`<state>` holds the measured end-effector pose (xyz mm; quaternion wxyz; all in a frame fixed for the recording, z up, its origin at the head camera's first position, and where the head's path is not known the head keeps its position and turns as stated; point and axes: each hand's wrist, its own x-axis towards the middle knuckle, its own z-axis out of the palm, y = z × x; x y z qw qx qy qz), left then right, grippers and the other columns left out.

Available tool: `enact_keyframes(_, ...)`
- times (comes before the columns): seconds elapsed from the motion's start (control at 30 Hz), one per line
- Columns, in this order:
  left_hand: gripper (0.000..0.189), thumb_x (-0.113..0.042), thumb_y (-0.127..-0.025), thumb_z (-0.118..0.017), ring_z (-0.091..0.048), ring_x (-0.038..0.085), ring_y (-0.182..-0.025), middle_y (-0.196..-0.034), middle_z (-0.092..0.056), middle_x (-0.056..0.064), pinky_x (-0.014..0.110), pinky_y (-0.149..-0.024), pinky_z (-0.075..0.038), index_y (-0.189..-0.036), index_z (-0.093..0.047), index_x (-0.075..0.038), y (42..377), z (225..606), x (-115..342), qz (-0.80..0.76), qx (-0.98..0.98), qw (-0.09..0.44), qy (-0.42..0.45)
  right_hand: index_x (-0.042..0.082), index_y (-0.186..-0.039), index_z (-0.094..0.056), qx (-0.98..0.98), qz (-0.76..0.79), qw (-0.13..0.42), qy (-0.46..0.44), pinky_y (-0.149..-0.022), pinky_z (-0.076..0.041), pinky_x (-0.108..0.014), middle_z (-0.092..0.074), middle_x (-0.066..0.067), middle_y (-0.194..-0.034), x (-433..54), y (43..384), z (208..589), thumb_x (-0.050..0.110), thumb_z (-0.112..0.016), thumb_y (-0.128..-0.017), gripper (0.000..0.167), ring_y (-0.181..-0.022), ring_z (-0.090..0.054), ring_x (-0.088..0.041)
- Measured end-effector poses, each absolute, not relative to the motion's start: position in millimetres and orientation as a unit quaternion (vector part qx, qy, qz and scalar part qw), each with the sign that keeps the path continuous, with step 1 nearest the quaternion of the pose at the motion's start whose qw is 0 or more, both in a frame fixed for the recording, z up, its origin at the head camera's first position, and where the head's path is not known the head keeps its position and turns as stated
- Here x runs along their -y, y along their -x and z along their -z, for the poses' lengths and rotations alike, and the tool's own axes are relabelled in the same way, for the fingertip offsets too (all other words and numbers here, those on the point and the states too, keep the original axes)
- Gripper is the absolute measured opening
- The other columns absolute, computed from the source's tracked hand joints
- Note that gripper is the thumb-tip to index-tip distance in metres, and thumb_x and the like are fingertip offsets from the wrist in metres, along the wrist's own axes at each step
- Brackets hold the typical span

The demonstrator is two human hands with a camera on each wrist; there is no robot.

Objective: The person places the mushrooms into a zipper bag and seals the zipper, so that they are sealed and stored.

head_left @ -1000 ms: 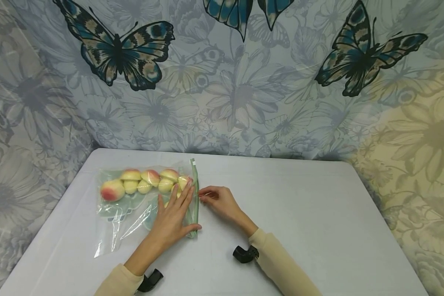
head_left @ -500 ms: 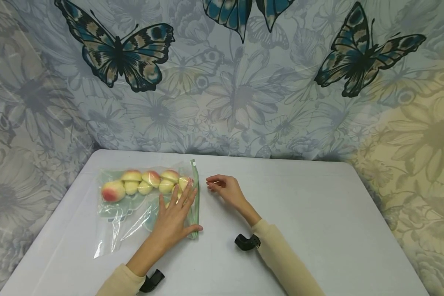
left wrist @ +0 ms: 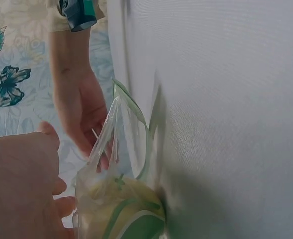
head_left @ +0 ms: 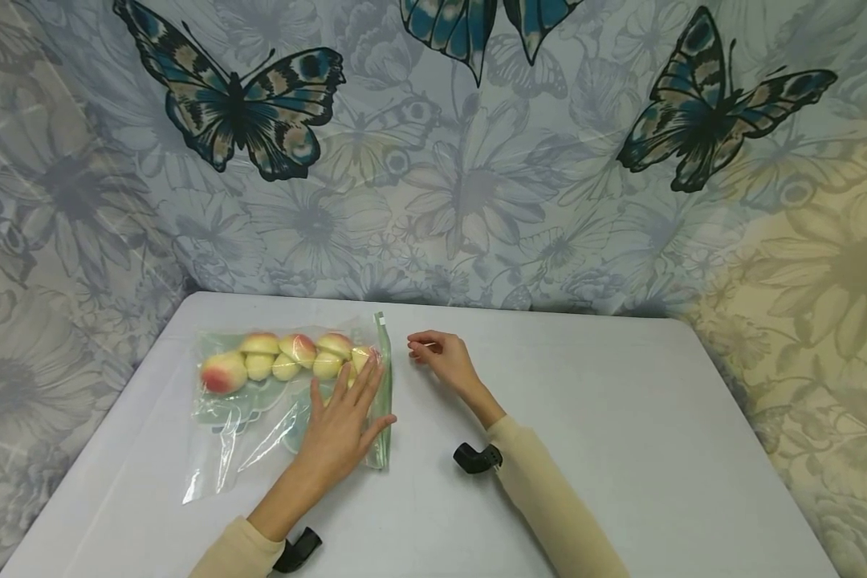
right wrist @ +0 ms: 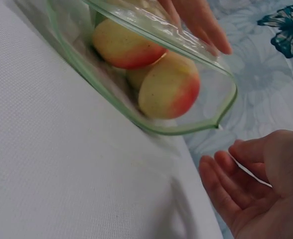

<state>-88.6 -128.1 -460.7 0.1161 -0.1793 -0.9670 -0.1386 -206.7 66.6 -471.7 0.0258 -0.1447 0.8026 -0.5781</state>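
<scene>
A clear plastic zip bag (head_left: 220, 461) with a green-edged mouth lies on the left half of the table. Inside it is a row of yellow fruits (head_left: 224, 372) with red blush, peach-like in looks. My left hand (head_left: 338, 429) rests on the bag near its mouth, fingers spread and straight, hiding part of the contents. To the right of the mouth, my right hand (head_left: 444, 360) hovers with loosely bent fingers and holds nothing. The right wrist view shows the green rim (right wrist: 174, 130) gaping, with fruit just inside; my right fingers (right wrist: 219, 186) are apart from it.
The white table (head_left: 585, 417) reaches to a wall covering (head_left: 477, 201) printed with flowers and butterflies. A black wrist camera (head_left: 477, 458) sits at the right wrist and another black camera (head_left: 299, 550) at the left.
My right hand has drawn away from the bag's green edge, moving right and toward the back of the table. The left hand stays on the bag, its thumb shifted slightly upward.
</scene>
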Motion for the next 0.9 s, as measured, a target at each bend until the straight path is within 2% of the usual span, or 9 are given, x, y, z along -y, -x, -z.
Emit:
enact_keyframes(0.1, 0.072, -0.047, -0.096, -0.057, -0.033, 0.042, -0.141, -0.160, -0.028, 0.003, 0.075, -0.104, -0.020, -0.154, -0.033, -0.012, 88.9, 459.0, 127.1, 0.143, 0.965, 0.126, 0.180, -0.008, -0.112, -0.069, -0.798, 0.585, 0.030, 0.141, -0.074, -0.059, -0.033, -0.071, -0.022, -0.104, -65.9, 208.0, 471.8, 0.008, -0.063, -0.095, 0.024, -0.088, -0.072, -0.033)
enact_keyframes(0.3, 0.064, -0.041, -0.096, -0.057, -0.044, 0.041, -0.133, -0.153, -0.040, 0.011, 0.068, -0.106, -0.028, -0.147, -0.044, -0.006, 92.1, 451.4, 125.1, 0.148, 0.951, 0.181, 0.203, -0.012, -0.115, -0.065, -0.786, 0.600, 0.038, 0.143, -0.079, -0.058, -0.043, -0.068, -0.028, -0.111, -62.4, 209.7, 469.8, 0.008, -0.062, -0.096, 0.028, -0.094, -0.069, -0.040)
enact_keyframes(0.43, 0.060, -0.039, -0.095, -0.059, -0.045, 0.040, -0.131, -0.148, -0.046, 0.014, 0.065, -0.104, -0.032, -0.143, -0.049, -0.005, 98.4, 438.4, 126.3, 0.148, 0.948, 0.194, 0.206, -0.010, -0.115, -0.067, -0.790, 0.597, 0.039, 0.137, -0.079, -0.058, -0.043, -0.068, -0.026, -0.111, -57.3, 212.1, 466.4, 0.009, -0.062, -0.096, 0.027, -0.093, -0.070, -0.038)
enact_keyframes(0.73, 0.051, -0.036, -0.094, -0.064, -0.053, 0.040, -0.124, -0.137, -0.058, 0.015, 0.058, -0.101, -0.040, -0.134, -0.059, -0.004, 127.0, 396.5, 131.8, 0.135, 0.951, 0.171, 0.217, -0.003, -0.117, -0.068, -0.823, 0.553, 0.029, 0.127, -0.074, -0.058, -0.032, -0.070, -0.017, -0.113, -43.5, 221.4, 463.8, 0.014, -0.061, -0.097, 0.027, -0.090, -0.072, -0.026)
enact_keyframes(0.9, 0.047, -0.032, -0.094, -0.066, -0.065, 0.037, -0.102, -0.121, -0.067, 0.017, 0.052, -0.084, -0.052, -0.129, -0.062, -0.001, 150.5, 381.9, 130.5, 0.133, 0.957, 0.137, 0.219, -0.004, -0.118, -0.067, -0.823, 0.557, 0.036, 0.102, -0.072, -0.058, -0.032, -0.069, -0.019, -0.113, -40.0, 222.5, 469.4, 0.016, -0.060, -0.098, 0.029, -0.088, -0.072, -0.029)
